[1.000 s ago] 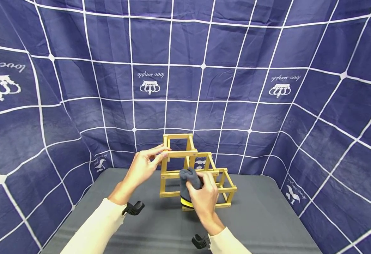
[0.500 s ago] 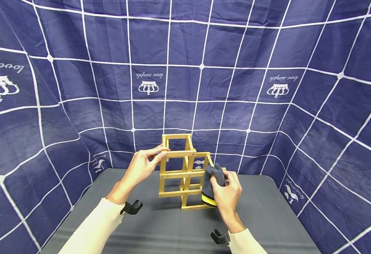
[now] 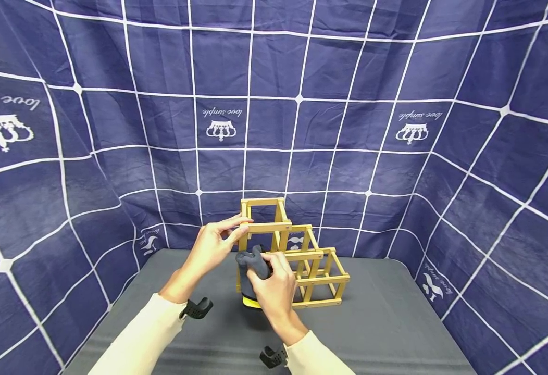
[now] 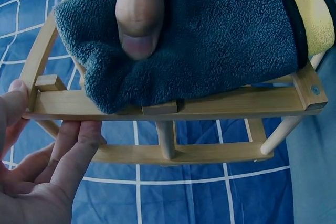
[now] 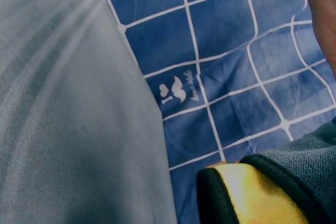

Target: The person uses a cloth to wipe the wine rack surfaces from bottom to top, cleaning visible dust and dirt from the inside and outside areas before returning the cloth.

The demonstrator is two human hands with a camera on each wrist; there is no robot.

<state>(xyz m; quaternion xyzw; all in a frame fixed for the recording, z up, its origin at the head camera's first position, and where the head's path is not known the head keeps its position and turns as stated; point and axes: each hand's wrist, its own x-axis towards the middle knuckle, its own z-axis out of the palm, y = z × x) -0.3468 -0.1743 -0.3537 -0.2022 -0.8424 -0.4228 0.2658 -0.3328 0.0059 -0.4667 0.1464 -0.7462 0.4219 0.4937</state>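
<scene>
A stepped wooden rack [image 3: 269, 227] stands on the grey surface, tallest at the left and lowest at the right. My left hand [image 3: 210, 247] pinches its upper left corner between thumb and fingers; the left wrist view shows that hand [image 4: 58, 177] around the end of a rail [image 4: 252, 98]. My right hand [image 3: 274, 289] grips a folded dark grey cleaning cloth [image 3: 250, 268] with a yellow and black border. The cloth [image 4: 215, 30] lies against the rack's left front, covering part of its rails, and the right thumb [image 4: 139, 14] presses on it. In the right wrist view only the cloth's border [image 5: 257, 192] and a corner show.
Grey fabric [image 3: 377, 323] covers the work surface. A blue curtain with white grid lines [image 3: 339, 125] rises behind it and along both sides. Each wrist wears a black band mount, such as the one on the left wrist [image 3: 198, 308].
My right hand with the cloth went right along the rack's front to its lower tier, then back left to the tall end. The left hand keeps its hold on the corner.
</scene>
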